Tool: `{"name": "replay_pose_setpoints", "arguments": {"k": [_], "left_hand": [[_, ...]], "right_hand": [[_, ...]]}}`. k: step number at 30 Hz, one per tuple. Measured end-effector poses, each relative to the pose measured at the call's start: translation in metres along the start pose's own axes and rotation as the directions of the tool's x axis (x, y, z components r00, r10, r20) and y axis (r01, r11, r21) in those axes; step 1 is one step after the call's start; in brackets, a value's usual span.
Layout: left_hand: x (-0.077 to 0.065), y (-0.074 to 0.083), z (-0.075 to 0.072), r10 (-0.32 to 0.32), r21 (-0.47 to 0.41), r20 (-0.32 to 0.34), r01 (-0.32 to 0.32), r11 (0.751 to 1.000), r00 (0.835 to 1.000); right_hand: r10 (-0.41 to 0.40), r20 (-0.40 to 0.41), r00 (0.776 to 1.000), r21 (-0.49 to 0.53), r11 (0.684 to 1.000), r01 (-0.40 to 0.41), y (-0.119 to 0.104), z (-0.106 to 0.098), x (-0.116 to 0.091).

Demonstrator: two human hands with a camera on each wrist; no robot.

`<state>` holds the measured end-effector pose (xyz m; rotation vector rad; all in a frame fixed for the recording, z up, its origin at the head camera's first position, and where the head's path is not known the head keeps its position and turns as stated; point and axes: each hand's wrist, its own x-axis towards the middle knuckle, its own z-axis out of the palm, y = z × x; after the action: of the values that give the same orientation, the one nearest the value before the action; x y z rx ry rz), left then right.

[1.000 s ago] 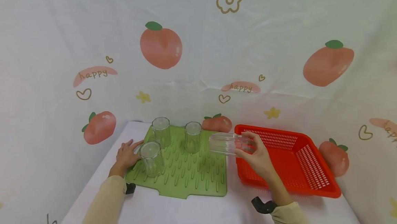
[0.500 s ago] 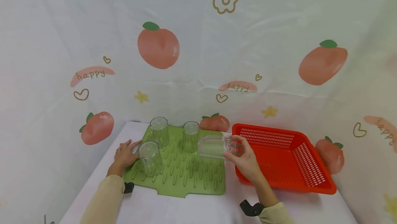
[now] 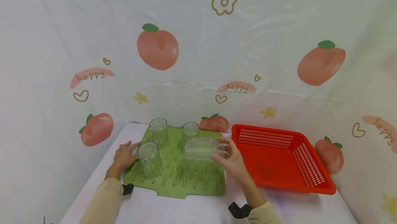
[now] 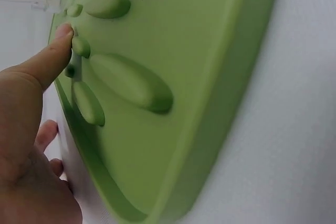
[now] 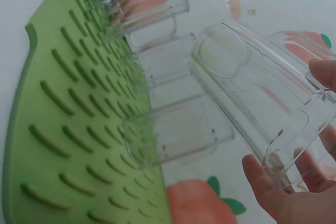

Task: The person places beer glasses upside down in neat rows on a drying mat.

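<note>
My right hand [image 3: 233,162] holds a clear drinking glass [image 3: 200,149] by one end, fingers and thumb around it. The glass lies sideways in the air above the green drying mat [image 3: 192,184], its far end pointing left. Three similar glasses stand upright on the mat: one at front left [image 3: 150,162], one at back left [image 3: 159,135] and one at the back middle [image 3: 190,131], partly hidden behind the held glass. At the mat's left edge rests my left hand [image 3: 124,155], its thumb [image 4: 52,56] over the raised ribs beside the front glass.
A red perforated plastic basket [image 3: 273,160] sits right of the mat on the white table [image 3: 214,210]. Behind everything hangs a white cloth [image 3: 198,51] printed with fruit and hearts.
My right hand has carried the sideways glass leftward from the basket's edge to over the mat. My left hand has stayed at the mat's left edge.
</note>
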<state>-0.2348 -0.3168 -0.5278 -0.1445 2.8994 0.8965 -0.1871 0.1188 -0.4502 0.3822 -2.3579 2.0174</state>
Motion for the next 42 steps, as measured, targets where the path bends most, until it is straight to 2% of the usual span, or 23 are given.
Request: {"name": "replay_pose_setpoints", "arguments": {"k": [4, 9, 17, 25, 29, 36, 39, 42], "left_hand": [[-0.002, 0.000, -0.002, 0.047, 0.000, -0.007, -0.047, 0.999, 0.999], [0.000, -0.001, -0.010, 0.122, -0.022, -0.063, -0.124, 0.992, 0.990], [-0.001, 0.012, -0.029, 0.103, -0.115, -0.092, -0.113, 0.987, 0.990], [-0.017, 0.045, -0.056, 0.161, -0.157, -0.119, -0.179, 0.971, 0.980], [-0.025, 0.060, -0.064, 0.195, -0.153, -0.132, -0.215, 0.965, 0.972], [-0.038, 0.094, -0.068, 0.291, -0.143, -0.134, -0.309, 0.940, 0.947], [-0.044, 0.110, -0.065, 0.329, -0.160, -0.115, -0.344, 0.925, 0.937], [-0.048, 0.123, -0.058, 0.380, -0.179, -0.098, -0.392, 0.902, 0.920]], "right_hand": [[-0.011, 0.008, 1.000, -0.024, 1.000, 0.011, 0.003, 0.009, -0.001], [-0.029, 0.007, 1.000, -0.063, 0.998, 0.029, 0.008, 0.019, 0.000], [-0.044, 0.014, 0.999, -0.049, 0.998, 0.044, 0.015, 0.032, 0.002], [-0.042, 0.023, 0.999, -0.053, 0.998, 0.043, 0.018, 0.039, 0.003], [-0.045, 0.020, 0.999, -0.051, 0.998, 0.046, 0.020, 0.042, 0.003], [-0.021, 0.016, 1.000, -0.036, 0.999, 0.021, 0.023, 0.049, 0.005], [-0.013, 0.015, 1.000, -0.030, 0.999, 0.014, 0.023, 0.050, 0.005], [-0.005, 0.017, 1.000, -0.007, 1.000, 0.005, 0.023, 0.051, 0.005]]}}
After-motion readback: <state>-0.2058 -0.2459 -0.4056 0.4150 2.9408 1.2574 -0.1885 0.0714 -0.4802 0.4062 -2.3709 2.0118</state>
